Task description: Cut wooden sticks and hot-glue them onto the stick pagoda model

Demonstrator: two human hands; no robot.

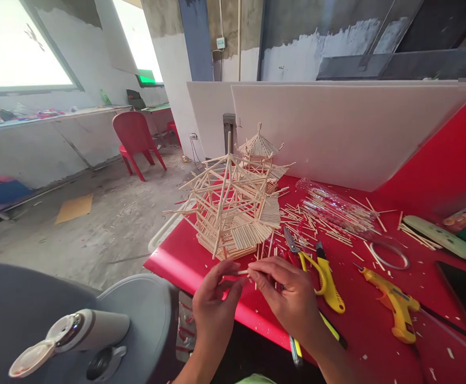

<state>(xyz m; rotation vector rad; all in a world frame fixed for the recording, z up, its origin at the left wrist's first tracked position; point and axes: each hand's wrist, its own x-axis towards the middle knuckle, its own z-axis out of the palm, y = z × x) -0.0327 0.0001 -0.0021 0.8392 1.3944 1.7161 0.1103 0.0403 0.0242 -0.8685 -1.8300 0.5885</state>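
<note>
A short wooden stick (243, 272) lies level between my hands at the table's front edge. My right hand (291, 290) pinches its right end. At the other end, my left hand (218, 298) has its fingertips closed on the stick. Just beyond them stands a pavilion model (228, 213) of thin wooden sticks, with an open roof frame and some slatted panels. A second stick model (259, 146) with a covered pointed roof rises behind it. Beside my right hand are yellow-handled scissors (310, 266) and a yellow utility knife (331, 282).
Loose sticks and a plastic bag of sticks (337, 208) cover the back of the red table (353, 330). A yellow glue gun (396, 301), tape ring (388, 256), pale green case (441, 237) and phone (463, 293) lie right. A white bottle (100, 330) rests on a grey stool at left.
</note>
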